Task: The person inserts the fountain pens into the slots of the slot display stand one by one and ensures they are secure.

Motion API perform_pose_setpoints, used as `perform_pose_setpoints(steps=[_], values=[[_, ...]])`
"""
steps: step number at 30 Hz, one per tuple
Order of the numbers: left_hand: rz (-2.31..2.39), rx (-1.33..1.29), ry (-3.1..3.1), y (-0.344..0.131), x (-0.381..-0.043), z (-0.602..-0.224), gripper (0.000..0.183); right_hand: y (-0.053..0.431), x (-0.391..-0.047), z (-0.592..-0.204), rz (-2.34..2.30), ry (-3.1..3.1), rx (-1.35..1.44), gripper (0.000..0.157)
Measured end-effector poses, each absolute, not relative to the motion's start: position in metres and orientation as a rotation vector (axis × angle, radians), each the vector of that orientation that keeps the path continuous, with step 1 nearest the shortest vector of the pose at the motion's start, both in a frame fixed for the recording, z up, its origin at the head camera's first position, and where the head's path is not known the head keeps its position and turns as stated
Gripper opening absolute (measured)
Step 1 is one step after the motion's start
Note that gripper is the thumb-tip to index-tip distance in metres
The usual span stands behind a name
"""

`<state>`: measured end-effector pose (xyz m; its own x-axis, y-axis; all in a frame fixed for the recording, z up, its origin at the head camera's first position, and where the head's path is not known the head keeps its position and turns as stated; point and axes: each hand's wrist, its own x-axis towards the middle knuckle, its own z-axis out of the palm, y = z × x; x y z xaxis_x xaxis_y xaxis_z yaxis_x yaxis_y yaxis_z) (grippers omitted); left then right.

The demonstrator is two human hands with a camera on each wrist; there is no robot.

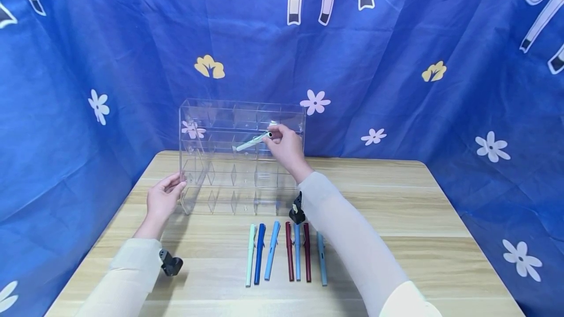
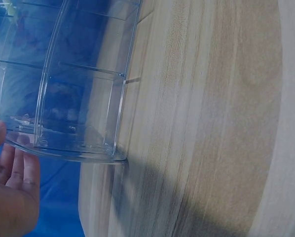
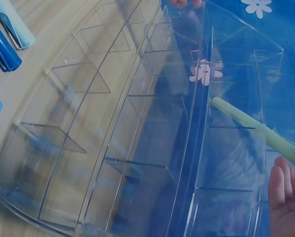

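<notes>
A clear acrylic rack with rows of small compartments stands upright on the table. My left hand grips its left side edge, thumb on one face and fingers on the other, as the left wrist view shows on the rack's edge. In front of the upper compartments, my right hand pinches a pale green pen near one end. The pen slants, its far end pointing left and down. In the right wrist view the green pen lies across the rack's upper rows; I cannot tell whether it touches the rack.
Several pens lie side by side before the rack: a light green pen, a dark blue pen, a light blue pen, a dark red pen and others. The wooden table meets a blue patterned curtain behind.
</notes>
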<state>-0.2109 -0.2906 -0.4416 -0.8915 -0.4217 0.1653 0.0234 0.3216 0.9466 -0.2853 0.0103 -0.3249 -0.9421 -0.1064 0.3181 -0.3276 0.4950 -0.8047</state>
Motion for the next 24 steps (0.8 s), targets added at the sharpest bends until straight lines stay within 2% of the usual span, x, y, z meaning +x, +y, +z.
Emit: perform_pose_setpoints(steps=[8, 24], values=[[-1.597, 0.358, -2.219, -0.292, -0.212, -0.444, 0.038, 0.026, -0.283, -0.323, 1.552, -2.386, 0.451, 0.041], [-1.585, 0.353, -2.233, -0.293, -0.213, -0.444, 0.038, 0.077, -0.275, -0.329, 1.494, -2.249, 0.460, 0.035]])
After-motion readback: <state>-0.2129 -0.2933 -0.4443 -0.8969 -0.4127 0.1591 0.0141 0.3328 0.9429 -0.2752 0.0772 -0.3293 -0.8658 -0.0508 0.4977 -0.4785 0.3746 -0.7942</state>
